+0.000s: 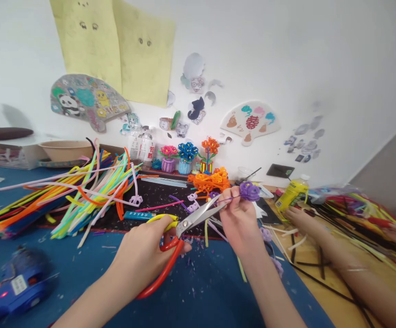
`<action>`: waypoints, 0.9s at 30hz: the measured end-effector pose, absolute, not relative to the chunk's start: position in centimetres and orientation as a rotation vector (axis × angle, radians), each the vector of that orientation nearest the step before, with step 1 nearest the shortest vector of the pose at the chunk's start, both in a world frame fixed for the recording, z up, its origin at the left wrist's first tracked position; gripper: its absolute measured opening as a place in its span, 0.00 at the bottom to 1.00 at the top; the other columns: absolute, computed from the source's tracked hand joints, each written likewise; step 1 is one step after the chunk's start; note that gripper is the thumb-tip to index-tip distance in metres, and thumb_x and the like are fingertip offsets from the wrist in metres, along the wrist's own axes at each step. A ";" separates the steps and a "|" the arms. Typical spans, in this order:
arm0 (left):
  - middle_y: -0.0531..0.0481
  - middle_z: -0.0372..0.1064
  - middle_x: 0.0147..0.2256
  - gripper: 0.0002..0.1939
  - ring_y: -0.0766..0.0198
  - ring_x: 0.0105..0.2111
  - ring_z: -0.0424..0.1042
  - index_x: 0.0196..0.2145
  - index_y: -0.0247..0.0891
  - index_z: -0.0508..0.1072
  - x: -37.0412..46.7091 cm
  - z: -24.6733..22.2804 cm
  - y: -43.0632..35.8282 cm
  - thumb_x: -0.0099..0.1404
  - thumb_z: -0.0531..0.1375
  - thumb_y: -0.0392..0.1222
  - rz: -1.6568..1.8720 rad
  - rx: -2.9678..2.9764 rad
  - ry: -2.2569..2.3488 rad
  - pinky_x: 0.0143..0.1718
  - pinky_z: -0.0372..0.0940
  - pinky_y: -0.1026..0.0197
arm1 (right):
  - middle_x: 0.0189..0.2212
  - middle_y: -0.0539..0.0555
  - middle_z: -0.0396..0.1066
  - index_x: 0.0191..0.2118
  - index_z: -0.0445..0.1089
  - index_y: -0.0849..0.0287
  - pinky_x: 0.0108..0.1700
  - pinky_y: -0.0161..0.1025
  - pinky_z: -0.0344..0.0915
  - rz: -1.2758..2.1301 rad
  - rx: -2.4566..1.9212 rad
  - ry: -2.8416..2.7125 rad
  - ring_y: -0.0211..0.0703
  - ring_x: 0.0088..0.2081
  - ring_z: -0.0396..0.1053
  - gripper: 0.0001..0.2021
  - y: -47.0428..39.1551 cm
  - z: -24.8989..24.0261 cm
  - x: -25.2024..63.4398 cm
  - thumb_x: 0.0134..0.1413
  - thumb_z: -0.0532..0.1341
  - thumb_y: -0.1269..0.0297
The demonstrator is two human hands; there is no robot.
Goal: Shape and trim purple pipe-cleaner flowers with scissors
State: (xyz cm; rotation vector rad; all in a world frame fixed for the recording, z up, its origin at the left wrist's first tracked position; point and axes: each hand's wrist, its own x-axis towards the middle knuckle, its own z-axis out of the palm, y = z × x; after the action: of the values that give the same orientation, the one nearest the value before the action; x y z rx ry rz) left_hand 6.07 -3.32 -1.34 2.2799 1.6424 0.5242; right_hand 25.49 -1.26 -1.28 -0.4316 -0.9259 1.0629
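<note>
My left hand [146, 250] is closed around the handles of a pair of scissors [193, 219], red below with a yellow part on top. The blades stand partly apart and point toward my right hand [239, 223]. Pinched in that hand's fingers is a purple pipe-cleaner flower [249, 191]; its thin stem runs left, close to the blades. Exactly where blades and stem meet, I cannot make out. Orange pipe-cleaner flowers [214, 180] lie just behind, and small lilac loops [192, 203] rest on the black mat beyond the scissors.
Bundles of coloured pipe cleaners [95, 196] cover the left side. A blue glue gun [20, 287] lies front left. Small potted flowers [187, 159] stand along the wall. At right are a yellow bottle [291, 196] and another person's arms [341, 255] among black strips.
</note>
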 end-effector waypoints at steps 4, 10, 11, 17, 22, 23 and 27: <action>0.53 0.72 0.27 0.14 0.58 0.28 0.71 0.31 0.44 0.68 6.0 -1.4 -3.2 0.57 0.57 0.56 0.500 2.270 1.626 0.25 0.49 0.65 | 0.24 0.46 0.60 0.28 0.64 0.55 0.30 0.34 0.59 1.061 -0.423 -0.943 0.35 0.26 0.58 0.14 -1.3 -1.3 25.5 0.43 0.71 0.60; 0.54 0.68 0.22 0.17 0.60 0.24 0.68 0.27 0.43 0.65 6.0 -1.5 -3.3 0.57 0.56 0.60 0.517 2.282 1.595 0.24 0.47 0.65 | 0.24 0.46 0.60 0.28 0.65 0.55 0.30 0.33 0.59 1.071 -0.405 -0.933 0.35 0.26 0.57 0.14 -1.4 -1.3 25.5 0.43 0.71 0.60; 0.55 0.67 0.22 0.17 0.61 0.23 0.67 0.27 0.43 0.65 6.0 -1.5 -3.3 0.57 0.56 0.60 0.521 2.281 1.591 0.24 0.47 0.65 | 0.24 0.46 0.61 0.28 0.65 0.55 0.30 0.32 0.59 1.074 -0.399 -0.932 0.34 0.26 0.58 0.13 -1.4 -1.3 25.6 0.44 0.71 0.61; 0.57 0.62 0.20 0.16 0.65 0.21 0.61 0.24 0.42 0.61 6.1 -1.4 -3.4 0.56 0.58 0.56 0.538 2.243 1.542 0.24 0.47 0.66 | 0.24 0.47 0.60 0.27 0.65 0.56 0.30 0.33 0.60 1.072 -0.404 -0.925 0.35 0.26 0.58 0.14 -1.3 -1.5 25.7 0.43 0.71 0.60; 0.58 0.60 0.19 0.17 0.67 0.20 0.57 0.23 0.42 0.59 6.1 -1.6 -3.3 0.56 0.58 0.55 0.554 2.227 1.505 0.24 0.46 0.66 | 0.24 0.46 0.61 0.28 0.66 0.55 0.30 0.32 0.60 1.084 -0.377 -0.924 0.34 0.26 0.58 0.14 -1.3 -1.4 25.6 0.43 0.71 0.60; 0.58 0.59 0.19 0.17 0.67 0.20 0.56 0.22 0.42 0.58 6.1 -1.7 -3.2 0.56 0.58 0.55 0.552 2.224 1.506 0.24 0.46 0.66 | 0.24 0.46 0.61 0.28 0.66 0.56 0.31 0.32 0.60 1.082 -0.378 -0.926 0.34 0.26 0.58 0.14 -1.4 -1.4 25.6 0.43 0.71 0.60; 0.59 0.56 0.18 0.20 0.68 0.20 0.52 0.21 0.41 0.54 6.1 -1.9 -3.1 0.55 0.58 0.56 0.546 2.215 1.508 0.23 0.44 0.66 | 0.24 0.46 0.61 0.28 0.65 0.56 0.30 0.32 0.60 1.076 -0.398 -0.910 0.34 0.26 0.59 0.14 -1.4 -1.4 25.5 0.42 0.72 0.61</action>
State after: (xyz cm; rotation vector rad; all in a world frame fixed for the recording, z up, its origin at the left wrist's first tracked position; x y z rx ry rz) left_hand 6.13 -3.09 -1.85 2.2149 1.5078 0.5462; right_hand 25.54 -1.45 -1.36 -0.3981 -0.9101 1.0762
